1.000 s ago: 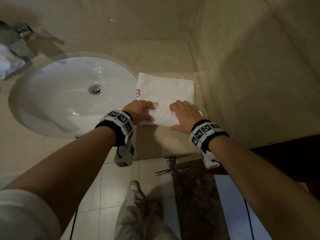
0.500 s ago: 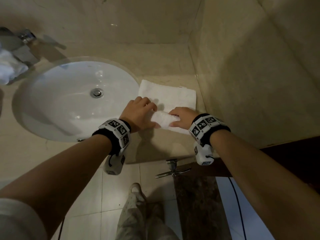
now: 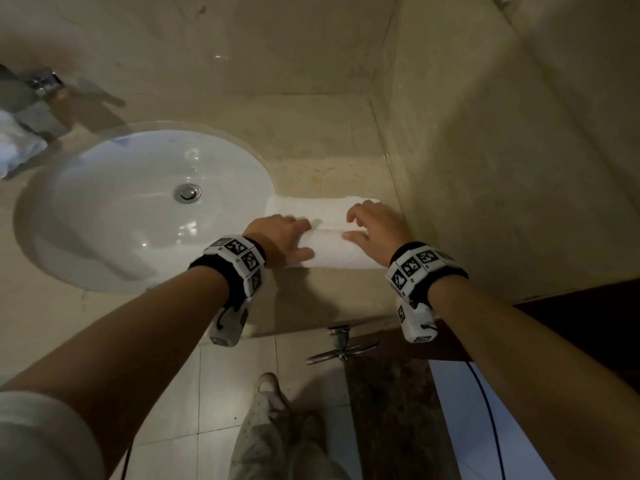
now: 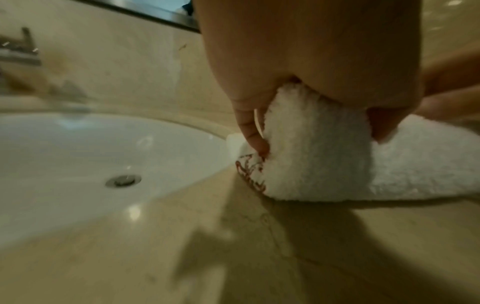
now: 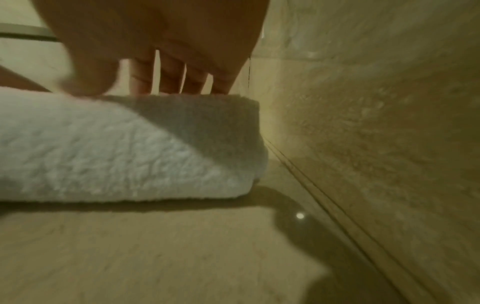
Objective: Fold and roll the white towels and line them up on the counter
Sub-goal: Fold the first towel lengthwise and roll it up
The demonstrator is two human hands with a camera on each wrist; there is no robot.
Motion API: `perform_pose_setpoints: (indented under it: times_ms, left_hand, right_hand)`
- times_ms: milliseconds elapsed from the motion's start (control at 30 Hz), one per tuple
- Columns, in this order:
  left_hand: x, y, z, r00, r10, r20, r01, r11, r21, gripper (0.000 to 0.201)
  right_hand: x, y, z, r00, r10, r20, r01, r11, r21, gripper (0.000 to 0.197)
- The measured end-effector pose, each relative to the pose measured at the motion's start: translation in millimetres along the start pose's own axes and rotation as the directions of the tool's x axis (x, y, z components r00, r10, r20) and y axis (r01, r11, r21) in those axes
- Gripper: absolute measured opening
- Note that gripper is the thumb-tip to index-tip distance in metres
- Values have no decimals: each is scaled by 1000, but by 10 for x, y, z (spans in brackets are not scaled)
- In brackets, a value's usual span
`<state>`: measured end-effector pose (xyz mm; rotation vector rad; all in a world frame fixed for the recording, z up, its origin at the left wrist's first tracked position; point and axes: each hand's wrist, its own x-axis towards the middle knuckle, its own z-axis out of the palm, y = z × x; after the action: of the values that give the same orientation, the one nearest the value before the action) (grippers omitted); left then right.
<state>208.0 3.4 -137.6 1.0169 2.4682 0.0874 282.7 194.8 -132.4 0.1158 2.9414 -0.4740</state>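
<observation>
Your left hand (image 3: 280, 237) grips the towel (image 3: 341, 252) roll's sink-side end, right hand (image 3: 375, 232) loose-fingered on top; roll lies crosswise on the counter (image 3: 311, 299).

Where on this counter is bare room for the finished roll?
Bare counter lies behind the towel, between sink and side wall, and in front up to the edge. Crowded: far left, faucet and cloth.

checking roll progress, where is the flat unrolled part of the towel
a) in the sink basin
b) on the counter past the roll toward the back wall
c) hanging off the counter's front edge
b: the towel is rolled under both hands, and its flat strip lies on the counter toward the back wall.
</observation>
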Motion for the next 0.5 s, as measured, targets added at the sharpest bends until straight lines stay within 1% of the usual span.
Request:
perform_pose_setpoints:
  times_ms: [33, 133, 167, 233, 300, 367, 400, 433, 467, 500]
  left_hand:
    - [4, -6, 17, 1000, -11, 23, 12, 998, -56, 54]
    - [23, -56, 61, 997, -25, 75, 40, 977, -210, 55]
    - [39, -82, 68, 994, -29, 106, 55, 968, -244, 56]
    - [73, -123, 49, 986, -36, 161, 83, 951, -298, 60]
    - [105, -145, 39, 984, -39, 173, 97, 935, -340, 62]
    - [107, -150, 45, 986, -30, 161, 88, 927, -364, 67]
    - [93, -157, 50, 992, -18, 124, 60, 938, -343, 74]
    - [71, -166, 59, 999, -8, 51, 22, 959, -283, 80]
    - [38, -170, 55, 998, 8, -64, -21, 979, -201, 82]
    - [19, -182, 55, 985, 33, -170, -54, 991, -122, 79]
  right_hand:
    - [-15, 2, -11, 999, -38, 2, 38, 999, -21, 36]
    - [-31, 17, 27, 986, -113, 120, 124, 988, -88, 51]
    - [-27, 19, 38, 984, -117, 138, 131, 987, -96, 53]
    - [-12, 23, 47, 985, -109, 135, 120, 990, -74, 52]
    - [14, 3, 40, 984, -89, 153, 101, 992, -71, 50]
    - [57, -42, 32, 975, -78, 207, 106, 986, -128, 50]
    - [88, -57, 31, 970, -73, 232, 110, 982, -151, 50]
    - [121, -70, 23, 966, -63, 252, 106, 982, -159, 50]
    - [157, -76, 12, 963, -52, 263, 96, 983, -158, 50]
    - [192, -78, 0, 962, -41, 269, 86, 984, -157, 50]
